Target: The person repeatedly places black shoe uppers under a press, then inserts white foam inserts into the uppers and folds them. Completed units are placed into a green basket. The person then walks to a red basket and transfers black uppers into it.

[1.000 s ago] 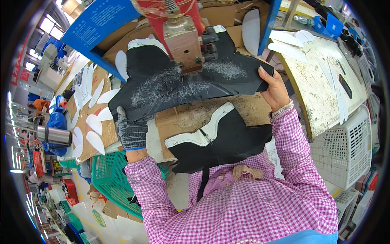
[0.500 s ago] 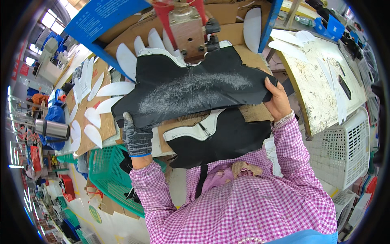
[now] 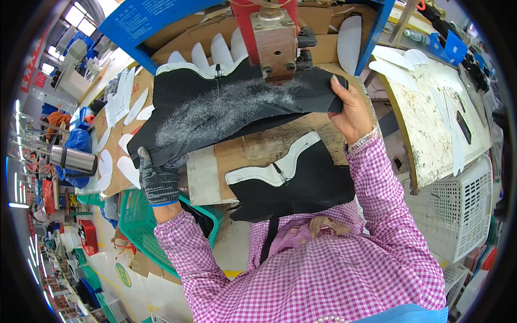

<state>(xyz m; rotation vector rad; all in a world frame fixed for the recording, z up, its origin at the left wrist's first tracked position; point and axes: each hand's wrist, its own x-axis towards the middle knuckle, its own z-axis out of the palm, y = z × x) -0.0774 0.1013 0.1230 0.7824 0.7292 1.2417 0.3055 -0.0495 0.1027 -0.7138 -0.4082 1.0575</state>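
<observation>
Gloved left hand (image 3: 160, 180) and bare right hand (image 3: 353, 112) grasp opposite ends of a black panel (image 3: 215, 116), thumbs uppermost, under the machine head (image 3: 276, 46); a second panel (image 3: 315, 185) lies nearer the torso (image 3: 328, 269).

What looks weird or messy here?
The held black piece looks messy: whitish fuzz is scattered across its middle, between the gloved left hand and bare right hand. The lower black piece shows no such patch. I can't tell what the fuzz is.

A broad, matt black, cloth-like panel (image 3: 196, 97) is roughened by whitish fuzz (image 3: 229, 107); the left hand (image 3: 159, 175) is sheathed in grey knit.
</observation>
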